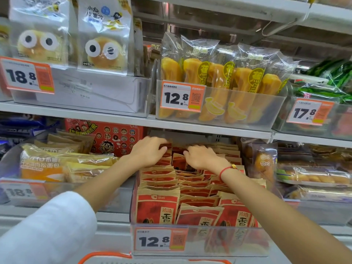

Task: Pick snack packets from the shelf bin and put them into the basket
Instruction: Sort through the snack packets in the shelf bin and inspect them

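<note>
**Both hands in the snack bin**

L hand [150, 151] & R hand [202, 156], fingers curled onto red-brown snack packets [192, 197] at back of clear shelf bin [198, 242]. Basket [106, 258] rim just below bin, bottom edge.

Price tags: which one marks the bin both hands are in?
The lower 12.8 tag, on the front of the clear bin of red-and-brown packets. Left hand and right hand reach into its back rows; the other 12.8 tag fronts the banana bread above.
</note>
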The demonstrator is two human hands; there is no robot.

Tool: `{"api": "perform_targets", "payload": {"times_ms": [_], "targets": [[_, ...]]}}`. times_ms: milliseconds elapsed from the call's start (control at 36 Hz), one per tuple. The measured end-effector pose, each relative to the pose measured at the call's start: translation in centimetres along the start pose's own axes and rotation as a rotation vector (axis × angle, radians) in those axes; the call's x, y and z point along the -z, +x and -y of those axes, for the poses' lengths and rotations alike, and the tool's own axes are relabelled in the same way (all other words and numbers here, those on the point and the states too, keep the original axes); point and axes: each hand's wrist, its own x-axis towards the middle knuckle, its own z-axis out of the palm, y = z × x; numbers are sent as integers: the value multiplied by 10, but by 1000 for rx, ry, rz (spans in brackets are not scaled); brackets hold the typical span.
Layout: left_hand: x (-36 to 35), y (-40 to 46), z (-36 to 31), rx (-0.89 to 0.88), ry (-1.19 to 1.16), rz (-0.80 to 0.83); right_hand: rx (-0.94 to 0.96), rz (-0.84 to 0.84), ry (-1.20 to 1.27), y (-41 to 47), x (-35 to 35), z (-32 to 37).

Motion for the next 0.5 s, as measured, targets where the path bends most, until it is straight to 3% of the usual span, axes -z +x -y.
{"api": "perform_targets", "payload": {"times_ms": [250, 500], "targets": [[-14, 22, -36, 56, 86, 2, 118, 72, -55, -15, -4, -19], [-18, 33, -38, 113, 310, -4, 94, 169, -58, -25, -3, -28]]}}
